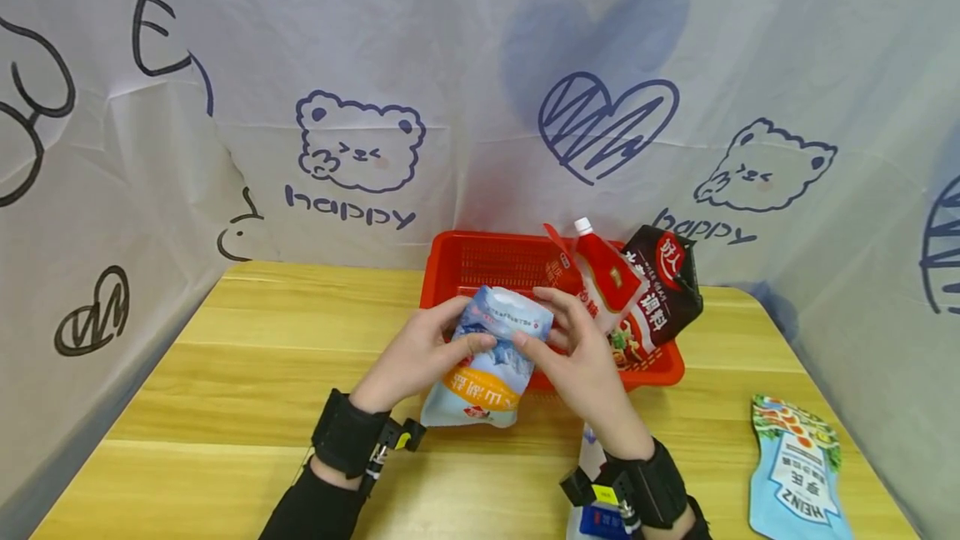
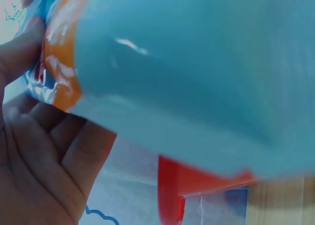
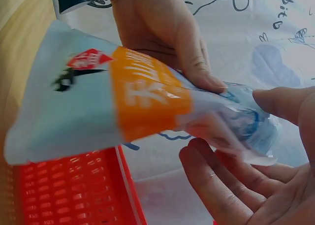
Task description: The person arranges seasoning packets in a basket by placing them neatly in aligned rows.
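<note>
Near the middle of the counter (image 1: 262,357), well in from its left edge, the left hand (image 1: 420,357) holds a blue-and-orange pouch (image 1: 491,369), thumb laid on the printed face and fingers behind. The pouch is tilted, its wide sealed end toward the counter's front edge, its upper part hiding some of the near rim of a red basket (image 1: 480,261) by the back edge. The right hand (image 1: 581,357) has the pouch's other side between thumb and fingers, close to the left thumb; how firmly those fingers press is hard to tell.

For good handling, the two thumbs should probably bear evenly, since the wide end hangs unsupported and the soft filling may slump that way. A finger moved under that end would likely steady it. The right knuckles want care too: a red-and-white spouted pouch (image 1: 607,273) and a dark seasoning packet (image 1: 667,294) lean in the basket's right end, the packet jutting past the rim, and a bump could tip them.

Under the right wrist, toward the front edge, lies a white-and-blue package (image 1: 600,521), partly covered; farther right, a light-blue Heinz pouch (image 1: 798,473) lies near the front right corner.
</note>
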{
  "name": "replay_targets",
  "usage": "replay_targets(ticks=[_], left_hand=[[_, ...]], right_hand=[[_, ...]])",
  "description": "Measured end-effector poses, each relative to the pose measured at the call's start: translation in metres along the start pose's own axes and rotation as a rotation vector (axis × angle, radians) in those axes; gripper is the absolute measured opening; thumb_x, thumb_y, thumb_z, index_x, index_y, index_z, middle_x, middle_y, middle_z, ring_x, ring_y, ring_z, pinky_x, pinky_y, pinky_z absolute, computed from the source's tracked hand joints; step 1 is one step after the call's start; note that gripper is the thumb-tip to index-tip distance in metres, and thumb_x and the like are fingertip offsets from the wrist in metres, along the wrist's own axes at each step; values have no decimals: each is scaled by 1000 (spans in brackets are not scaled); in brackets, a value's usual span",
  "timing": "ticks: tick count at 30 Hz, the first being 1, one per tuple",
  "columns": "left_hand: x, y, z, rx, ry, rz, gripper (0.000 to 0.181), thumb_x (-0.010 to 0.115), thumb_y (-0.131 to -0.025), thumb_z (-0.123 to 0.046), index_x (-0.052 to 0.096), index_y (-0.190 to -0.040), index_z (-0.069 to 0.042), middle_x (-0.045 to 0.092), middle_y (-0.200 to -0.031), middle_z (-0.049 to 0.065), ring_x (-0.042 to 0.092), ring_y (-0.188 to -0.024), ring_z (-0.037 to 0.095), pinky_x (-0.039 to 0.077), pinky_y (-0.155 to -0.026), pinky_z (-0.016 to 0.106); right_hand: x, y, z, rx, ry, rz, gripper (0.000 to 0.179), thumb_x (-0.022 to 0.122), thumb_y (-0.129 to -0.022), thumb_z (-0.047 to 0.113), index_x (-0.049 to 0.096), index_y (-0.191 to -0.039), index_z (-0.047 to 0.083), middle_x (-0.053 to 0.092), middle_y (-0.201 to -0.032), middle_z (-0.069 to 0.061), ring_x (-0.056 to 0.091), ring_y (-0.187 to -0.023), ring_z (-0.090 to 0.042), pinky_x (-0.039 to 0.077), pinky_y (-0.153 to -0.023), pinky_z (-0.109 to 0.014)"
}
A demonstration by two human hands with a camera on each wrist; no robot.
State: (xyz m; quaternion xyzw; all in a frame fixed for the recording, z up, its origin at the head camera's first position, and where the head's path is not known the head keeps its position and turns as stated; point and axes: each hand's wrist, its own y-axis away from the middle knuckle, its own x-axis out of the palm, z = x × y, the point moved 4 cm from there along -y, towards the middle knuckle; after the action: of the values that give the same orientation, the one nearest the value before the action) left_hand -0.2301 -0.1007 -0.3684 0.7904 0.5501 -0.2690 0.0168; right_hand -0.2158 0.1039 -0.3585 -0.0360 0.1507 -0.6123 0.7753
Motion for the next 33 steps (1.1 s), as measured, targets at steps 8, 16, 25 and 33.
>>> replay_targets(ticks=[8, 16, 25, 33], left_hand=[[4, 0, -1, 4, -41, 65, 39, 77, -96, -31, 66, -131, -18, 72, -98, -6, 67, -80, 14, 60, -72, 32], [5, -1, 1, -53, 15, 79, 42, 79, -94, -35, 64, -130, -20, 73, -105, -6, 70, -89, 16, 61, -77, 36], [5, -2, 2, -78, -4, 119, 43, 74, -97, -41, 65, -131, -18, 71, -105, -4, 66, -93, 18, 60, -78, 36], [7, -2, 5, -71, -12, 168, 48, 81, -92, -37, 63, -131, -15, 71, -104, -2, 66, -92, 18, 59, -80, 35]], right_hand=[[-2, 2, 2, -78, 131, -21, 46, 76, -96, 13, 65, -140, 10, 63, -132, -10, 64, -106, -28, 62, -80, -30], [-4, 2, 2, -181, 114, -119, 35, 73, -96, 4, 72, -131, 6, 69, -126, -10, 63, -99, -18, 59, -75, -24], [-5, 2, 1, -187, 20, -232, 32, 73, -95, 0, 74, -127, 5, 71, -122, -9, 66, -93, -17, 61, -76, -25], [-13, 5, 5, -204, -6, -374, 33, 70, -97, -1, 70, -130, 2, 66, -133, -11, 69, -97, -16, 61, -77, -24]])
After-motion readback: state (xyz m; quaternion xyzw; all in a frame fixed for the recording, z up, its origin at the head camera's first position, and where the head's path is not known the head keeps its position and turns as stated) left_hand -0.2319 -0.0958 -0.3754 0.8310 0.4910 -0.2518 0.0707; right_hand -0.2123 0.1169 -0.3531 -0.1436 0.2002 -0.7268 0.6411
